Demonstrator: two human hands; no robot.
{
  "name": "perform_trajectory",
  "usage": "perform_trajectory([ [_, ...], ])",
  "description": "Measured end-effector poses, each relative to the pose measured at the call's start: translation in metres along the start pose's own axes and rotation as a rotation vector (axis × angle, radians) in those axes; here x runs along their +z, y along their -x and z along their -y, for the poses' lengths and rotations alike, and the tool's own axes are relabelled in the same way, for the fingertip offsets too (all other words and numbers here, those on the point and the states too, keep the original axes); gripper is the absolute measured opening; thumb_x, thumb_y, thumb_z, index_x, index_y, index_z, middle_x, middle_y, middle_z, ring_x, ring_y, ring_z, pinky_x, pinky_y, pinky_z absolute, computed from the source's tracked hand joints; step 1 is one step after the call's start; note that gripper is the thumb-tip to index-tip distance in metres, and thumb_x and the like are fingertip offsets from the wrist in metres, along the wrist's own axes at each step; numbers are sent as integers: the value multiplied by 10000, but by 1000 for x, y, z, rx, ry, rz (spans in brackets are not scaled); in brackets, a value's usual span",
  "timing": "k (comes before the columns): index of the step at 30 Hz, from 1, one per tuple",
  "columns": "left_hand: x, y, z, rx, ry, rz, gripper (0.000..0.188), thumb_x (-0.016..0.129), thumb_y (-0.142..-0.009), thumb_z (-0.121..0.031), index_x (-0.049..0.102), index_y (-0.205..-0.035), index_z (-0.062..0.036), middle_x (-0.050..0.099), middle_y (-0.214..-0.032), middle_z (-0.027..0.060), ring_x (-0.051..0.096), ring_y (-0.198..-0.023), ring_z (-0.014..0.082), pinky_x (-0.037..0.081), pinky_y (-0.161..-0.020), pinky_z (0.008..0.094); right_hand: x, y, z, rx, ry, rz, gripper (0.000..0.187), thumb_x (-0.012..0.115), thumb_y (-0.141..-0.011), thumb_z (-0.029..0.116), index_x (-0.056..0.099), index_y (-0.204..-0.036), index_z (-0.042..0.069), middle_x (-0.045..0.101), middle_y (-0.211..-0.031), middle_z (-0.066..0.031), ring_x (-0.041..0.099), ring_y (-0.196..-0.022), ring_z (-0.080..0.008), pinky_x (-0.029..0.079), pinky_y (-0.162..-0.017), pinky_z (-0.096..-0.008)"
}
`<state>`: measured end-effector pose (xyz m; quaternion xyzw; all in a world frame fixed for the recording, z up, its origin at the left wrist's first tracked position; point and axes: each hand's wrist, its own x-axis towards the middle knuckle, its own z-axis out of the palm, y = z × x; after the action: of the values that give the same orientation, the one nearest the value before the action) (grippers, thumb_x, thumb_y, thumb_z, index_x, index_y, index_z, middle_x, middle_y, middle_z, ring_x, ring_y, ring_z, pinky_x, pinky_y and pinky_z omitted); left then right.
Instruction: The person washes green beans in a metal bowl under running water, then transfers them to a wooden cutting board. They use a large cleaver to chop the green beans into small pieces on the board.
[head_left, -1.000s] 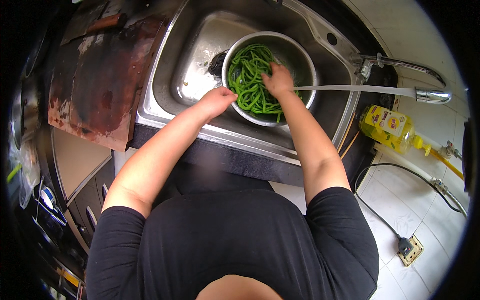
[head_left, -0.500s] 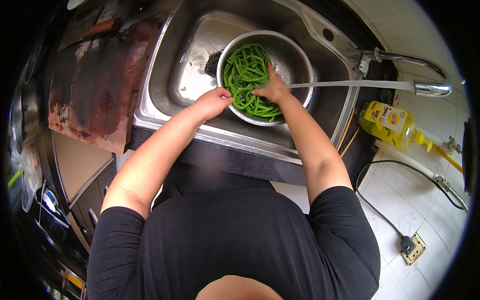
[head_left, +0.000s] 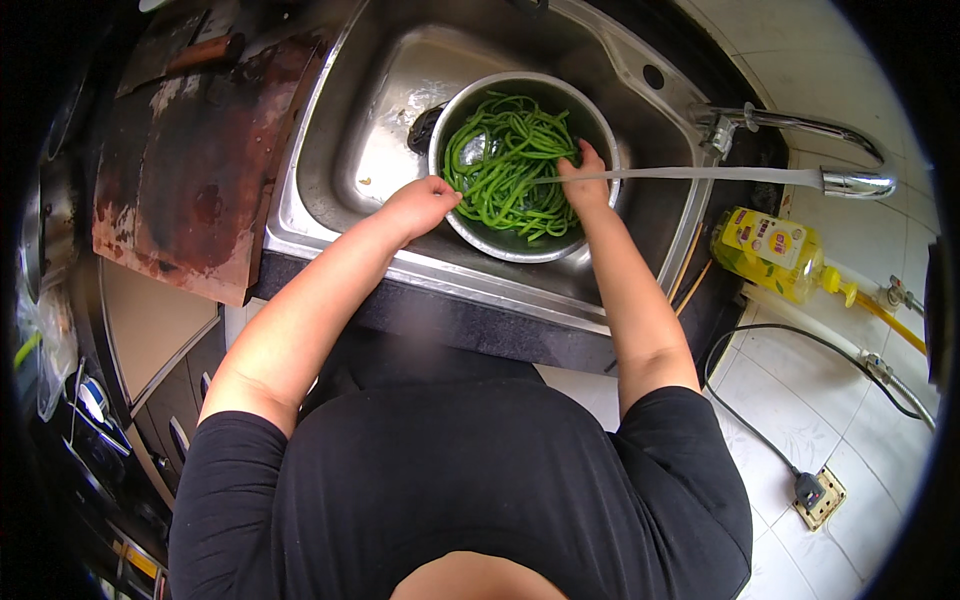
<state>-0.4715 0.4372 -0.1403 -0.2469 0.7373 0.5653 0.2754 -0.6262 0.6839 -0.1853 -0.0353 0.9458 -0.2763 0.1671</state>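
In the sink stands a round metal bowl (head_left: 606, 130) with a tangle of long green beans (head_left: 520, 170) inside. My left hand (head_left: 425, 204) grips the bowl's near left rim, its fingers pinched together. At the right side of the beans, my right hand (head_left: 585, 180) reaches into the bowl, its fingers curled round some of them and partly hidden among them. A stream of water from the faucet (head_left: 858, 182) runs across my right hand into the bowl.
The bowl sits in a steel sink (head_left: 335, 140); a dark crumpled thing (head_left: 425, 128) lies beside it. To the left is a stained cutting board (head_left: 190, 180) with a wooden-handled knife (head_left: 205, 54). Chopsticks (head_left: 690, 275) and a yellow soap bottle (head_left: 770, 250) are at the right.
My right hand has shifted right from over the beans to their right side, its spread fingers now curled. The beans have spread rightward, baring bowl bottom at left. My left hand stays on the rim.
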Motion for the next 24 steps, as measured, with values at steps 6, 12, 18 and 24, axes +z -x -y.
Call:
perform_trajectory([
  [6, -2, 1, 3, 17, -24, 12, 280, 595, -839, -266, 611, -991, -30, 609, -820, 46, 533, -754, 131, 434, -702, 260, 47, 60, 116, -18, 605, 131, 973, 634, -695, 563, 192, -1423, 91, 85, -1480, -198, 77, -1349, -427, 112, -1042, -610],
  [12, -1, 2, 3, 30, 9, 49, 308, 605, -833, -267, 602, -1027, -28, 611, -869, 67, 535, -796, 141, 432, -714, 254, 16, 31, 67, -177, 631, -104, 1059, 776, -597, 460, 180, -1424, 171, 187, -1447, -196, 210, -1322, -389, 216, -1021, -592],
  [18, -2, 7, -2, 37, -57, 62, 450, 618, -808, -319, 554, -1139, -21, 609, -1008, 129, 557, -910, 202, 435, -793, 284, 28, 14, 19, 325, -198, 130, 781, 768, -663, 293, 370, -1288, 48, 521, -1166, -199, 565, -1027, -290, 475, -858, -414],
  [24, -2, 5, 0, 30, -46, 84, 466, 627, -811, -311, 545, -1159, -13, 597, -1056, 145, 551, -963, 218, 422, -851, 292, -20, 34, 50, 329, -1202, 607, 441, 685, -752, 155, 505, -1123, -2, 601, -921, -116, 618, -841, -239, 525, -742, -352],
])
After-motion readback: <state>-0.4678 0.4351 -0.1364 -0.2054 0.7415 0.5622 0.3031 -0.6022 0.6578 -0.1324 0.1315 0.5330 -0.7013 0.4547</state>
